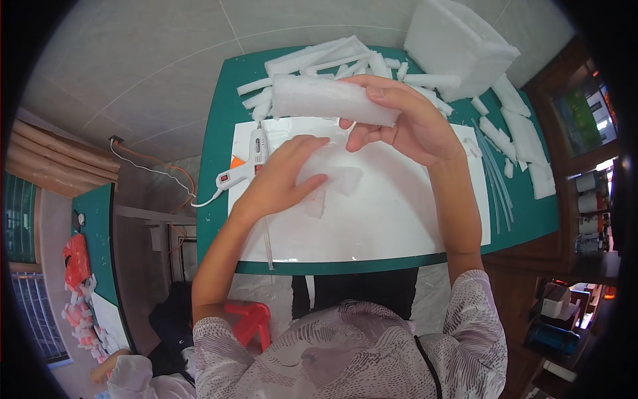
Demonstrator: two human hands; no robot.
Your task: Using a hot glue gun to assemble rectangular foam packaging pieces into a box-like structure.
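In the head view, a person's right hand [412, 123] is holding a thick white foam roll [319, 98] by one end, above the far part of a white board [399, 219] lying on a green tabletop [538, 216]. Its fingers are closing around that end, and the rest of the roll is jutting out leftward. The left hand [282, 176] is hovering palm down over the board, fingers stretched and thumb spread wide, apparently holding nothing. It is overlapping the grip of a white hot-glue gun [258, 146]; whether it is touching, one cannot tell.

Foam looks easily dented, so a light grip, with the left hand supporting the free end, would likely serve best, well clear of the gun's nozzle.

Loose foam strips [322, 53] are crowding the far edge behind the roll, and a white foam box [452, 43] is standing at the far right. Clear glue sticks [495, 179] are lying beside the board. The gun's white cable [216, 194] is trailing off the left edge, where a forearm could snag it.
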